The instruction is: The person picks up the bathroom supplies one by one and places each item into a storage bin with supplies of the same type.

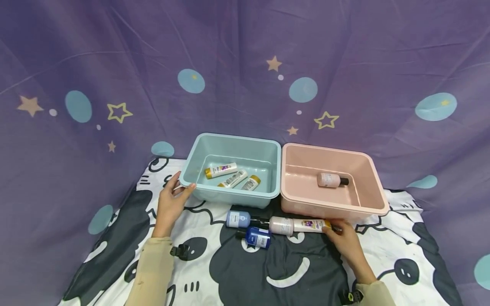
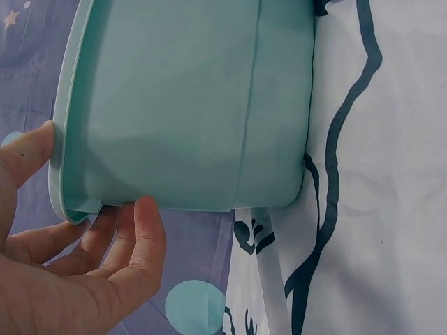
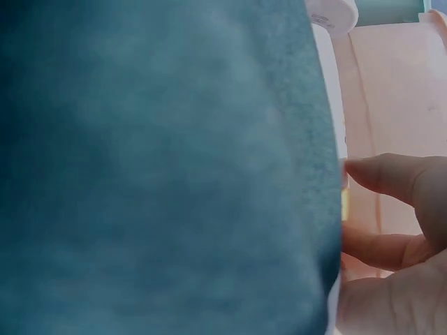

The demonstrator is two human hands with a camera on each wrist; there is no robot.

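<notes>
My left hand (image 1: pixel 170 204) grips the front left corner of a light blue plastic bin (image 1: pixel 229 196), the thumb at its rim and the fingers against the outside, as the left wrist view shows. Inside that bin lie three white tubes (image 1: pixel 220 170) with gold caps. My right hand (image 1: pixel 346 242) pinches the gold-capped end of a similar white tube (image 1: pixel 309 225) lying in front of the pink bin (image 1: pixel 333 208). Touching the tube's other end is a pale pink bottle (image 1: pixel 281 225). A light blue bottle (image 1: pixel 238 219) and a dark blue bottle (image 1: pixel 258 237) lie to its left.
Another pale pink bottle (image 1: pixel 329 180) with a black cap lies in the pink bin. Both bins stand side by side on a black-and-white printed cloth (image 1: pixel 283 263), before a purple curtain (image 1: pixel 237 51). A blurred dark teal surface (image 3: pixel 154 167) blocks most of the right wrist view.
</notes>
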